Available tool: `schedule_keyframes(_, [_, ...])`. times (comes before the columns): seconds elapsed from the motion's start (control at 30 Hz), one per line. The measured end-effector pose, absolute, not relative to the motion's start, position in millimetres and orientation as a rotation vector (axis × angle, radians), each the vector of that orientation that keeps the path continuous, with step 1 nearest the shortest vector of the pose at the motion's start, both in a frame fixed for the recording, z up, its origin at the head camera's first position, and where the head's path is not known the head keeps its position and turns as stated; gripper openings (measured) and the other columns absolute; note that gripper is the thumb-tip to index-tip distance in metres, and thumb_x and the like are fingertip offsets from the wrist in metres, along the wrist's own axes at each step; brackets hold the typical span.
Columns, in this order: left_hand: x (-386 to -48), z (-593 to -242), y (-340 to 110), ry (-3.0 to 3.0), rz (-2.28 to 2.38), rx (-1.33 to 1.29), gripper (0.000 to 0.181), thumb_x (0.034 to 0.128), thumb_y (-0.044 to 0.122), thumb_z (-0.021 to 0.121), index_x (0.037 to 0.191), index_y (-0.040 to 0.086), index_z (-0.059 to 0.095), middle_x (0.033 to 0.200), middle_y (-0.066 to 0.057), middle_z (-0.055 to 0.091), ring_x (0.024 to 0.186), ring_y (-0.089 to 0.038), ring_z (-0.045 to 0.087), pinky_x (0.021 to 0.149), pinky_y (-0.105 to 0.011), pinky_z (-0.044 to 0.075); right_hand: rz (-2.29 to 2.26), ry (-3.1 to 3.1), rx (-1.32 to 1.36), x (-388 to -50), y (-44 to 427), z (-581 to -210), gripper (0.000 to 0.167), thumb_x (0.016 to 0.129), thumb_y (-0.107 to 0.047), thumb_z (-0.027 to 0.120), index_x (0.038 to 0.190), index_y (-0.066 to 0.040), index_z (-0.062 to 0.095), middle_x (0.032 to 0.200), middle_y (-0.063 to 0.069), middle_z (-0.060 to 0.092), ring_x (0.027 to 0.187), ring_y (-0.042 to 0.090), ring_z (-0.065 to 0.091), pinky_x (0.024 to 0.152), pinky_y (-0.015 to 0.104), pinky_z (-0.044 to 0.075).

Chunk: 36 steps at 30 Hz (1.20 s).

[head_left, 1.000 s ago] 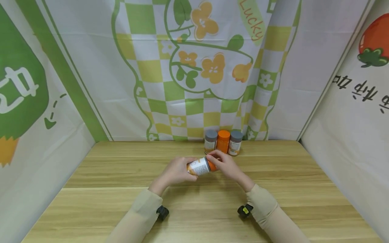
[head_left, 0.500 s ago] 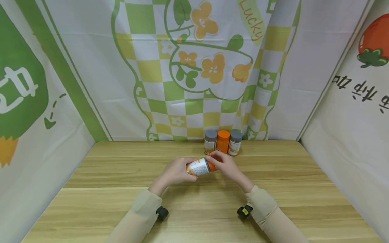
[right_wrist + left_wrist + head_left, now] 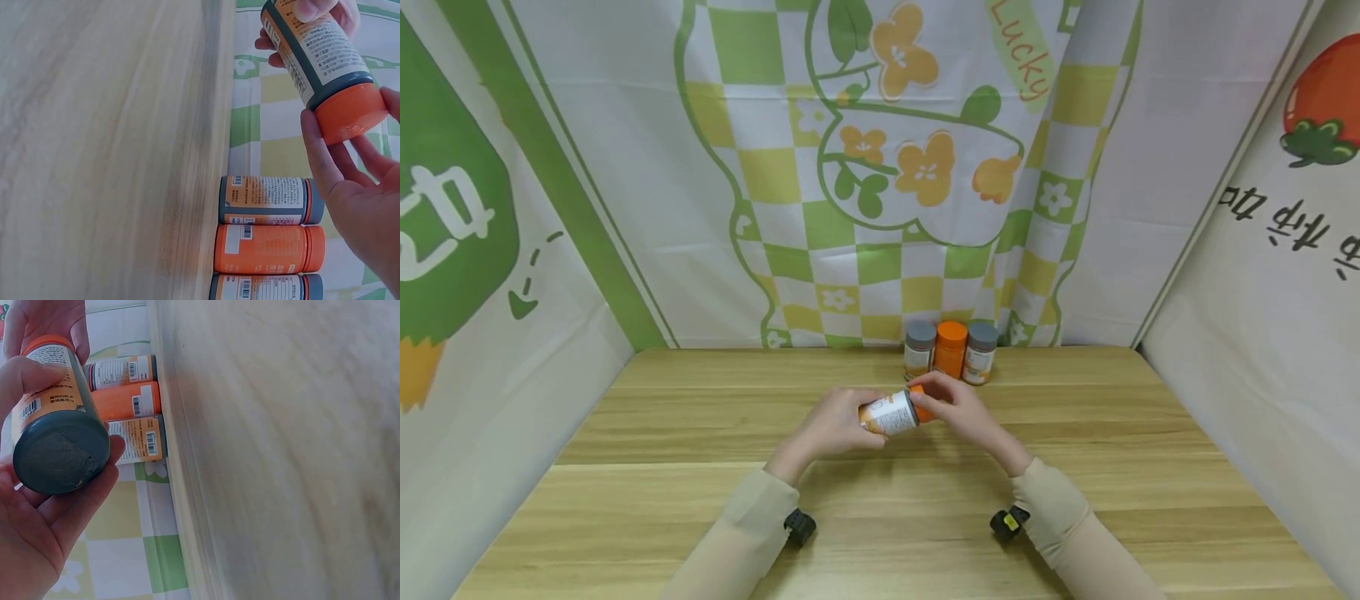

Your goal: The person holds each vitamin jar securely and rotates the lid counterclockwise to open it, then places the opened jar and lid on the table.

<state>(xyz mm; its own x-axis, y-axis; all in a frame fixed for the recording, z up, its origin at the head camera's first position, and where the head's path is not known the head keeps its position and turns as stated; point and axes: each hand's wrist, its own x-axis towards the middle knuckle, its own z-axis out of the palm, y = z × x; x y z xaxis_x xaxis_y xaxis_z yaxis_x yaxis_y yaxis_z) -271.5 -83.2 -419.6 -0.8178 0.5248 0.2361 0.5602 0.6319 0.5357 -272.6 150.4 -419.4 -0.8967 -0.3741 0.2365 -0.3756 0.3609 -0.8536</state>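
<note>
Above the table, a grey bottle with a white-and-orange label lies tilted between the two hands, its orange cap toward the right. My left hand grips the bottle's body near its base; in the left wrist view the dark round base faces the camera. Fingers and thumb of my right hand hold the orange cap around its side. The cap sits on the bottle's end, and whether it is loose cannot be told.
Three upright bottles stand side by side at the table's back edge: a grey-capped one, an orange one and another grey-capped one. Behind them hangs a checkered curtain. The wooden table stretches out around the hands.
The right hand's fingers have shifted slightly around the cap, and its wrist has turned a little. The left hand and the bottle stay nearly in place.
</note>
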Motion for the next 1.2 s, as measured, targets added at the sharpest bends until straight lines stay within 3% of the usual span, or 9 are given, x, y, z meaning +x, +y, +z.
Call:
schedule_keyframes(0.13, [-271, -419, -83, -2.800, -0.976, -0.918, 0.052, 0.0652, 0.031, 0.077, 0.114, 0.018, 0.067, 0.086, 0.008, 0.065, 0.066, -0.007, 0.053, 0.059, -0.023, 0.044, 1.620, -2.569, 0.767, -273, 153, -419, 0.027, 0.093, -0.024, 0.060, 0.117, -0.013, 0.063, 0.110, 0.007, 0.066, 0.098, 0.018, 0.060, 0.081, 0.030, 0.049])
schedule_keyframes(0.37, [-271, -418, -84, -2.819, -1.072, -0.914, 0.051, 0.0658, 0.029, 0.077, 0.115, 0.019, 0.067, 0.088, 0.009, 0.065, 0.068, -0.008, 0.055, 0.060, -0.025, 0.046, 1.657, -2.524, 0.882, -264, 152, -407, 0.030, 0.092, -0.010, 0.060, 0.120, -0.001, 0.060, 0.117, 0.016, 0.062, 0.109, 0.030, 0.058, 0.089, 0.045, 0.047])
schedule_keyframes(0.7, [-271, -417, -85, -2.832, -1.156, -0.897, 0.052, 0.0666, 0.028, 0.076, 0.117, 0.019, 0.066, 0.087, 0.007, 0.065, 0.069, -0.010, 0.055, 0.060, -0.027, 0.046, 1.692, -2.494, 0.965, -252, 149, -389, 0.030, 0.090, -0.006, 0.061, 0.119, 0.002, 0.059, 0.119, 0.018, 0.060, 0.111, 0.032, 0.056, 0.083, 0.033, 0.052])
schedule_keyframes(1.0, [-271, -418, -86, -2.823, -1.210, -0.929, 0.047, 0.0688, 0.026, 0.076, 0.114, 0.019, 0.067, 0.089, 0.005, 0.066, 0.069, -0.011, 0.056, 0.059, -0.027, 0.047, 1.776, -2.360, 1.091, -254, 151, -396, 0.033, 0.086, 0.005, 0.062, 0.118, 0.007, 0.056, 0.120, 0.023, 0.057, 0.112, 0.036, 0.054, 0.087, 0.050, 0.050])
schedule_keyframes(1.2, [-272, -420, -86, -2.813, -1.241, -0.940, 0.046, 0.0686, 0.026, 0.076, 0.113, 0.017, 0.067, 0.092, 0.004, 0.066, 0.070, -0.011, 0.056, 0.058, -0.028, 0.048, 1.742, -2.314, 1.177, -256, 152, -399, 0.035, 0.083, 0.009, 0.063, 0.117, 0.009, 0.056, 0.118, 0.025, 0.056, 0.111, 0.031, 0.055, 0.089, 0.051, 0.049])
